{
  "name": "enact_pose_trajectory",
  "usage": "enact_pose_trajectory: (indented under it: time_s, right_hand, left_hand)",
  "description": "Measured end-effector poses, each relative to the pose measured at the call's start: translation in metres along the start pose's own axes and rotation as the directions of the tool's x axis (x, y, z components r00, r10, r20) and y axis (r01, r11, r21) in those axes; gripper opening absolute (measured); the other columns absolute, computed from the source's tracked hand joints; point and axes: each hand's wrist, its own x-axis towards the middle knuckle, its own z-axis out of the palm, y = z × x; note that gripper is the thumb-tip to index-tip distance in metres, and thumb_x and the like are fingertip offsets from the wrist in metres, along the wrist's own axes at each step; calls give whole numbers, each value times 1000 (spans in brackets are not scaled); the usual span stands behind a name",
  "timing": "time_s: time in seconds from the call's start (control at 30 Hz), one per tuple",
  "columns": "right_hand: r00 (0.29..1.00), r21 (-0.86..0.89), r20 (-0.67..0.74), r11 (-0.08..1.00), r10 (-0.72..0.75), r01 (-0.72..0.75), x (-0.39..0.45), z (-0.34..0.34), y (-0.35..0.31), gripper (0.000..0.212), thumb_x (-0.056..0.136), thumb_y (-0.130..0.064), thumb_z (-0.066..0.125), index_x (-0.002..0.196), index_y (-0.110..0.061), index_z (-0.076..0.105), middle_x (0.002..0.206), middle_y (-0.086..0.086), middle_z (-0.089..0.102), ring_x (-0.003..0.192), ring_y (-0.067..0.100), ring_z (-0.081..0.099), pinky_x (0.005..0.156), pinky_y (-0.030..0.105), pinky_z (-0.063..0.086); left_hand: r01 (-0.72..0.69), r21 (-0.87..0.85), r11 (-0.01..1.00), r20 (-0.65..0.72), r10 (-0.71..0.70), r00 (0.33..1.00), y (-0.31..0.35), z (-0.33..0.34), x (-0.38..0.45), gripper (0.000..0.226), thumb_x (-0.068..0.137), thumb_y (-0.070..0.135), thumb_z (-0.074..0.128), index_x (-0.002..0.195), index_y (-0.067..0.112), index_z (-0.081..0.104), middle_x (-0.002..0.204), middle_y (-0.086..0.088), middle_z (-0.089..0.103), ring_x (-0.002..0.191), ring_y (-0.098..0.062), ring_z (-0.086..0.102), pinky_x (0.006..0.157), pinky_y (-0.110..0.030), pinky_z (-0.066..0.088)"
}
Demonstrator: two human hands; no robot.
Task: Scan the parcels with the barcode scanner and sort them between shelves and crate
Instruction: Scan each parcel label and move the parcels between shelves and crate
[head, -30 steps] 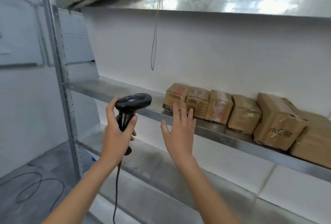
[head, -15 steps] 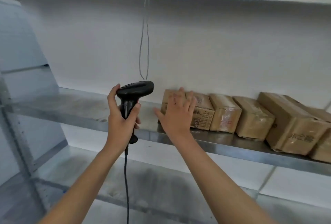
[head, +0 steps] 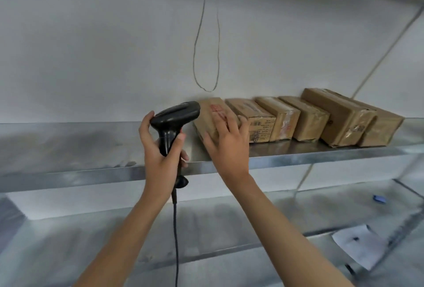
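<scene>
Left hand grips the barcode scanner by its handle. Right hand, fingers straight, rests on the leftmost parcel, first in a row on the steel shelf.

Probably a stockroom: bare metal shelving carrying a row of taped parcels.

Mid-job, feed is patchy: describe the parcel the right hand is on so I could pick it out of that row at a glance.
Find the metal shelf at chest height, with a row of brown parcels along the wall. The one you want is the leftmost parcel, at the row's open end, next to the barcode scanner in the left hand. Unlike its neighbours, it has red print on top and the right hand resting on it.
</scene>
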Motion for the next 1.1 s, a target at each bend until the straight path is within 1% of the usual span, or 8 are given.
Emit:
enact_pose_trajectory:
  time_s: [0.17,0.3,0.53,0.7,0.83,0.97,1.03,1.1]
  right_hand:
    - [962,421,-40,878,270,-229,-41,-29,-31,50,92,-35,66,139,-22,57,146,-3,50,134,21,36,109,30,33]
    - [864,666,17,639,504,-386,-70,-46,-63,48,87,-37,69,133,-30,60,136,-15,55,130,11,47,104,40,47]
    - [895,349,155,824,419,-446,-74,-59,-65,87,70,-46,85,142,-18,44,135,-4,50,122,17,43,103,38,42]
    - [931,87,120,930,345,-356,-75,-56,-67,113,64,-54,84,150,-4,31,142,9,46,120,30,49,98,39,43]
    - [881,385,183,793,437,-473,-81,-64,-60,111,69,-52,77,156,-16,18,148,-4,41,133,12,41,107,29,41]
    - [844,532,359,655,399,-536,-92,-67,-55,97,83,-49,61,160,-25,7,155,-16,25,136,-12,24,104,2,22]
    - [845,551,376,642,380,-533,-95,-62,-49,82,95,-42,55,160,-25,8,163,-13,17,144,-6,15,115,10,19]
    - [857,581,356,630,372,-515,-98,-59,-46,77,96,-50,51,160,-29,14,163,-9,23,149,4,20,122,36,28]
  left_hand:
    - [61,-124,990,-80,-71,994,0,-8,-19,66,99,12,61,149,34,24,93,3,74,76,-21,74,74,-34,61]
    - [125,-254,959,-91,-153,984,1,-15,-27,63,102,8,56,151,29,22,97,8,76,105,-15,70,98,-52,54]
    - [143,-234,962,-35,-155,987,7,-31,-40,72,88,36,72,145,43,28,129,-16,64,123,-29,62,107,-65,42]
    - [123,-226,966,0,-127,992,9,-23,-46,66,101,8,59,150,30,21,105,0,75,110,-25,70,103,-57,50]
    - [183,-268,946,-20,-196,980,7,-27,-45,70,93,21,63,150,32,24,107,-5,75,114,-34,68,108,-60,43]
    - [244,-289,926,-24,-262,965,2,-29,-48,68,94,22,67,149,35,30,126,-7,68,113,-24,68,105,-66,44]
    - [230,-275,934,7,-237,971,3,-27,-53,65,98,17,63,150,33,27,125,-5,69,111,-23,70,102,-62,48]
    - [196,-234,952,27,-195,981,7,-28,-58,68,96,21,65,150,35,25,128,-10,66,114,-27,68,103,-61,47]
